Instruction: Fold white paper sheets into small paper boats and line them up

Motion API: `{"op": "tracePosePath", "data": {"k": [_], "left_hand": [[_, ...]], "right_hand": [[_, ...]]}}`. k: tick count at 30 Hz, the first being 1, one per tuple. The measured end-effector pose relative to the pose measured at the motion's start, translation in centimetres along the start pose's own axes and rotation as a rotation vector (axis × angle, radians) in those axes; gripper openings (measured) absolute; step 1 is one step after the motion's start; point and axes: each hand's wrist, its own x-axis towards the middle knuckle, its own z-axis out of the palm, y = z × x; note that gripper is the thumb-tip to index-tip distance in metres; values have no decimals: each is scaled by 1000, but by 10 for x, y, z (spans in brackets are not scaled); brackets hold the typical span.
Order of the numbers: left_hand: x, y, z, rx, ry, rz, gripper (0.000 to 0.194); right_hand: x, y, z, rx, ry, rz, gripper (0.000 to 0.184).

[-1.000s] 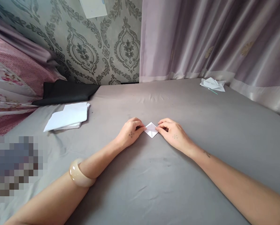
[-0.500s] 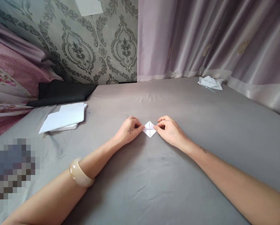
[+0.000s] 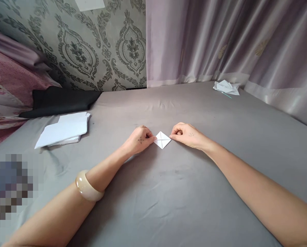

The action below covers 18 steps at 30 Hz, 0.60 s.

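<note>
A small white folded paper (image 3: 162, 141) lies between my hands, shaped like a diamond with creases crossing at its middle. My left hand (image 3: 140, 139) pinches its left corner between thumb and fingers. At the opposite corner, my right hand (image 3: 185, 134) has thumb and fingers closed on the paper's very tip. The paper is low over the grey cloth; whether it rests flat there I cannot tell. A cream bangle (image 3: 88, 186) circles my left wrist.
A stack of white paper (image 3: 63, 131) lies at the left, with a black cloth (image 3: 63, 100) behind it. Folded white papers (image 3: 225, 87) and a thin green stick (image 3: 226, 95) are at the far right by the curtain (image 3: 194, 41). Grey cloth (image 3: 163, 206) covers the surface.
My right hand has drawn outward to the paper's right tip, uncovering more of it. My left hand keeps its pinch. The whole view has shifted slightly.
</note>
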Motion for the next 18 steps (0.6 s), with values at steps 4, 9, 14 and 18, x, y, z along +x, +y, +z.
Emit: {"op": "tracePosePath", "data": {"k": [4, 9, 14, 18], "left_hand": [[-1, 0, 1, 29, 3, 10, 27], [0, -3, 3, 22, 5, 10, 25], [1, -8, 5, 8, 12, 47, 26], [1, -10, -1, -61, -13, 15, 35]], "right_hand": [[-2, 2, -2, 118, -4, 29, 13], [-8, -3, 8, 66, 155, -16, 15], [-25, -18, 24, -203, 166, -448, 30], [-38, -32, 28, -491, 72, -402, 29]]}}
